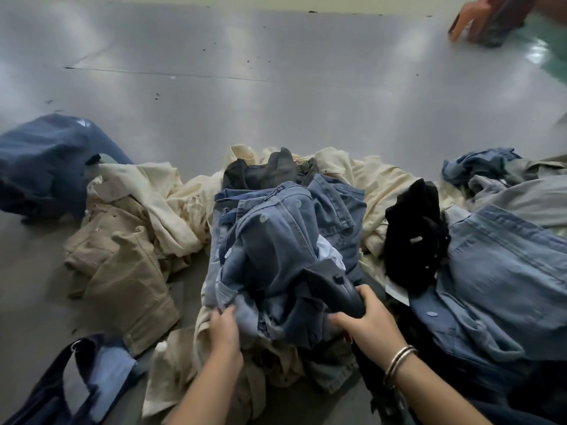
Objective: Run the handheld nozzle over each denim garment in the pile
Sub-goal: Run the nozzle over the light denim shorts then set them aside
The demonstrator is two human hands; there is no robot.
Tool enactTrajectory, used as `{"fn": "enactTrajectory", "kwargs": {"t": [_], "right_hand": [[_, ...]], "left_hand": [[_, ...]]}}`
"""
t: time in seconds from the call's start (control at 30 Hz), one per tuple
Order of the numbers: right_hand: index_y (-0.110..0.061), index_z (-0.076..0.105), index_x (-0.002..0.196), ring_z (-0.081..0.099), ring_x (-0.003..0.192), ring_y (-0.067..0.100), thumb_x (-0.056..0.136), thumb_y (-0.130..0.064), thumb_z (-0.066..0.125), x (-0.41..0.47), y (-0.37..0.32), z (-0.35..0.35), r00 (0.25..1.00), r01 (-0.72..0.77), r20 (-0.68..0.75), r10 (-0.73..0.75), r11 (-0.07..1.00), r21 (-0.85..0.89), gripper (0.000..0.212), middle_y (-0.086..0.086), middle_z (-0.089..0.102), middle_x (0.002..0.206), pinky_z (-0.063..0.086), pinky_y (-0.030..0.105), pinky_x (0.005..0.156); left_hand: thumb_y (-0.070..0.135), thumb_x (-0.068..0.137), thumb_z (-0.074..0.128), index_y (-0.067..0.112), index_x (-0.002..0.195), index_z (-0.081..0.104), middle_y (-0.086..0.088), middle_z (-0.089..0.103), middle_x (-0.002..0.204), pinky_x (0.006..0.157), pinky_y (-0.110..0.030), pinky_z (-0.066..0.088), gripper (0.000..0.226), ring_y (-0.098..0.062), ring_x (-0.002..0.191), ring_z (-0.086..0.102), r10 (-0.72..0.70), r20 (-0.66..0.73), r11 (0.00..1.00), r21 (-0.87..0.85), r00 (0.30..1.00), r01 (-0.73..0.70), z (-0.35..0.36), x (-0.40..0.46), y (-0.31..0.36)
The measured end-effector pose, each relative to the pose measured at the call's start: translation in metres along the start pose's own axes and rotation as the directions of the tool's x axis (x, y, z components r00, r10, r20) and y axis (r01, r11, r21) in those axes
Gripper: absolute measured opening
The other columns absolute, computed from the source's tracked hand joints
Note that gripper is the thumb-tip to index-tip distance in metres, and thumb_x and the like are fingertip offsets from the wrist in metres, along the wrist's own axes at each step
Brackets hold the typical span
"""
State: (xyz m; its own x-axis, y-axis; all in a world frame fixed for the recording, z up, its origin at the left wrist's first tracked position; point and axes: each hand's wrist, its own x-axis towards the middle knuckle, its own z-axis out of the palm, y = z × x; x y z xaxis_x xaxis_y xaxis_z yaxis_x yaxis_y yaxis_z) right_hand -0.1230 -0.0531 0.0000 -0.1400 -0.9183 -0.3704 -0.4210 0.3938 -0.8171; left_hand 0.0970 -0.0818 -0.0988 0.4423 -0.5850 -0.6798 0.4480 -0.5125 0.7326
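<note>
A grey, glossy floor point(276, 87) is reflecting overhead light; on it the denim pile point(282, 240) is lying, the left hand point(224, 329) pinching its fabric, the right hand point(365, 323) gripping the dark nozzle point(340, 289) against it.

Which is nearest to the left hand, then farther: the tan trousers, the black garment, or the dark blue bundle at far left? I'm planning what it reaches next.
From the left hand, head view:
1. Tan trousers, just to its left.
2. Black garment, right, beyond the nozzle.
3. Dark blue bundle, far left, up the table.
</note>
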Motion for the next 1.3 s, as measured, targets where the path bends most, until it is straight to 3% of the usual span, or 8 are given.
{"fn": "enactTrajectory", "kwargs": {"t": [0.13,0.3,0.43,0.5,0.6,0.9,1.2,1.3], "right_hand": [[-0.022,0.054,0.082,0.056,0.056,0.013,0.07,-0.016,0.079,-0.007,0.001,-0.002,1.0,0.026,0.0,-0.026,0.998,0.063,0.028,-0.006,0.061,0.058,0.042,0.03,0.058],[-0.019,0.055,0.089,0.06,0.062,0.014,0.073,-0.011,0.078,-0.004,-0.003,-0.018,0.993,0.096,-0.075,-0.089,0.99,0.102,0.029,-0.001,0.065,0.067,0.046,0.033,0.06],[-0.016,0.055,0.087,0.059,0.051,0.005,0.077,-0.004,0.074,0.006,-0.001,-0.041,0.987,0.098,-0.142,-0.08,0.988,0.123,0.024,0.0,0.065,0.067,0.047,0.02,0.048],[-0.019,0.055,0.088,0.063,0.063,0.008,0.079,-0.01,0.074,0.009,0.005,-0.048,0.991,0.055,-0.125,-0.046,0.996,0.065,0.022,0.003,0.066,0.077,0.048,0.02,0.054],[-0.016,0.055,0.09,0.064,0.076,0.02,0.077,-0.013,0.074,0.005,0.018,-0.041,0.997,-0.013,-0.072,0.011,0.999,-0.036,0.023,0.002,0.067,0.081,0.05,0.033,0.067],[-0.019,0.042,0.081,0.055,0.058,0.015,0.073,-0.024,0.07,-0.003,0.022,0.004,1.0,-0.004,-0.008,0.002,0.986,-0.167,0.03,-0.004,0.058,0.066,0.042,0.026,0.054],[-0.026,0.043,0.083,0.058,0.082,0.023,0.075,-0.029,0.067,0.034,-0.032,0.026,0.999,0.03,-0.034,-0.036,0.986,-0.166,0.025,-0.004,0.057,0.079,0.037,0.027,0.056],[-0.021,0.047,0.086,0.061,0.082,0.029,0.074,-0.029,0.067,0.053,-0.044,0.024,0.998,0.018,-0.049,-0.025,0.99,-0.139,0.025,0.005,0.063,0.084,0.047,0.032,0.063]], "left_hand": [[0.009,0.08,0.069,-0.001,0.126,0.047,-0.024,0.048,0.129,0.099,-0.046,0.038,0.052,-0.037,0.118,0.047,0.47,-0.144,0.796,0.497,0.871,-0.347,0.014,-0.017,0.013],[0.011,0.074,0.061,0.011,0.098,0.06,-0.005,0.058,0.1,0.084,-0.038,0.046,0.024,-0.022,0.094,0.054,0.824,0.435,0.12,0.491,0.363,-0.863,0.034,-0.056,-0.005],[0.022,0.088,0.062,0.02,0.089,0.054,0.003,0.059,0.087,0.075,-0.031,0.049,0.008,-0.016,0.082,0.058,0.494,0.488,0.443,0.571,0.72,-0.691,0.047,-0.077,-0.042],[0.04,0.09,0.061,0.016,0.093,0.056,-0.004,0.065,0.092,0.076,-0.034,0.054,0.024,-0.024,0.088,0.065,-0.012,0.346,0.774,0.597,0.938,-0.211,0.058,-0.08,-0.054],[0.061,0.077,0.066,0.017,0.094,0.05,-0.01,0.061,0.104,0.067,-0.038,0.057,0.05,-0.026,0.089,0.065,-0.566,0.36,0.822,0.314,0.742,0.475,0.075,-0.076,-0.058],[0.038,0.089,0.063,0.002,0.104,0.067,-0.024,0.068,0.106,0.099,-0.052,0.046,0.039,-0.038,0.106,0.062,-0.16,0.122,0.981,0.128,0.98,0.144,0.068,-0.044,-0.077],[0.012,0.092,0.062,0.014,0.05,0.059,0.009,0.054,0.041,0.051,-0.021,0.037,0.042,0.003,0.041,0.042,0.06,0.134,0.958,0.272,0.989,-0.095,0.028,-0.067,-0.084],[0.01,0.089,0.065,0.004,0.053,0.063,-0.003,0.061,0.05,0.056,-0.021,0.035,0.036,-0.003,0.064,0.052,0.076,0.143,0.918,0.376,0.987,-0.125,0.015,-0.065,-0.088]]}}
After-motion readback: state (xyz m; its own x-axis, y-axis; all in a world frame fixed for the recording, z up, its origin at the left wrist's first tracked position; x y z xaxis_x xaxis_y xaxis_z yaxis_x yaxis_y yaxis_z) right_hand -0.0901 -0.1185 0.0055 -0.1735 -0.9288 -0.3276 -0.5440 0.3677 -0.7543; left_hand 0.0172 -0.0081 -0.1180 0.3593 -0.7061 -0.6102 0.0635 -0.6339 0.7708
